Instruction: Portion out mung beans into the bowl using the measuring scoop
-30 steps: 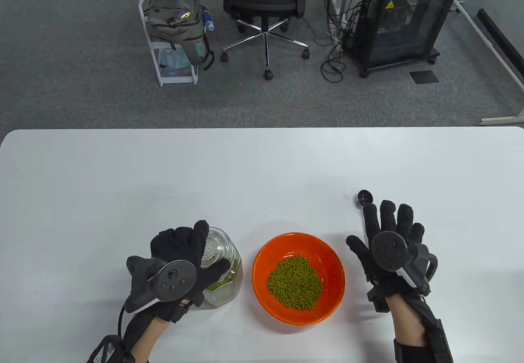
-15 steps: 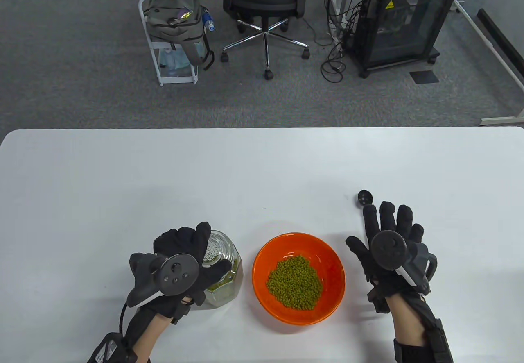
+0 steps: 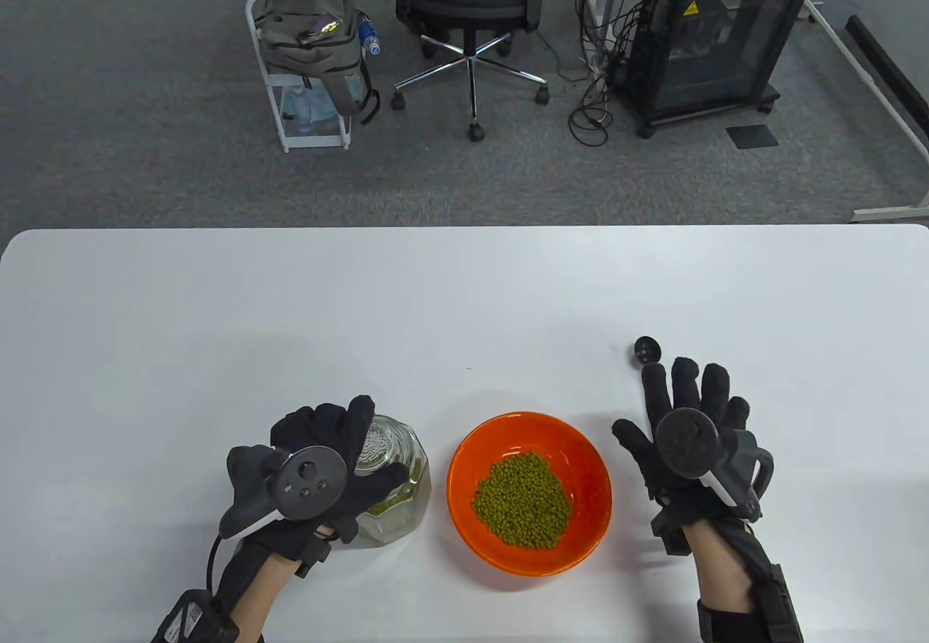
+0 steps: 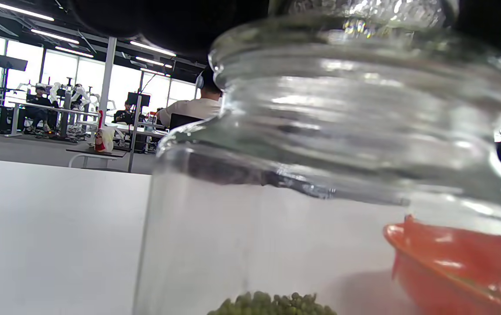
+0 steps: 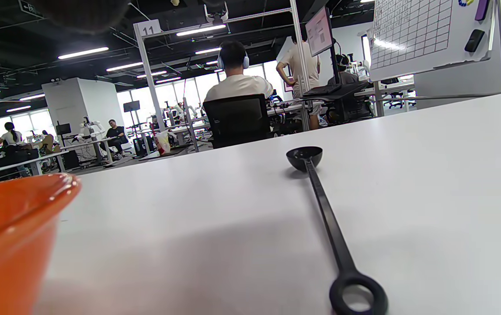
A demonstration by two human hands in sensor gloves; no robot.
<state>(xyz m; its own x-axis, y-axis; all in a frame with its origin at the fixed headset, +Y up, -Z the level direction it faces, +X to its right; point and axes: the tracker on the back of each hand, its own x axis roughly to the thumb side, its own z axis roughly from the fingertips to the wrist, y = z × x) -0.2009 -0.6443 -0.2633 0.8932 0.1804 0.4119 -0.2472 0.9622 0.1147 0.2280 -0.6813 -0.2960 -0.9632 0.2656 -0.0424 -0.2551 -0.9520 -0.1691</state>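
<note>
A glass jar (image 3: 403, 509) with mung beans (image 4: 272, 304) at its bottom stands at the near left. My left hand (image 3: 371, 440) sits on top of it, fingers and thumb curled round the glass lid (image 3: 381, 456). Right of the jar is the orange bowl (image 3: 464, 454), holding a heap of mung beans (image 3: 522, 499). The black measuring scoop (image 5: 329, 218) lies flat on the table; its cup (image 3: 646, 350) pokes out past my right hand (image 3: 657, 400). That hand is spread flat over the scoop's handle with straight fingers, holding nothing.
The white table (image 3: 464, 295) stretches bare behind the objects. One stray bean (image 3: 468, 368) lies beyond the bowl. Past the far edge are an office chair (image 3: 472, 11), a cart with a bag (image 3: 312, 55) and a black cabinet (image 3: 711, 41).
My left hand has turned a little on the jar's lid, its tracker swinging leftward. The right hand, scoop and bowl have not moved.
</note>
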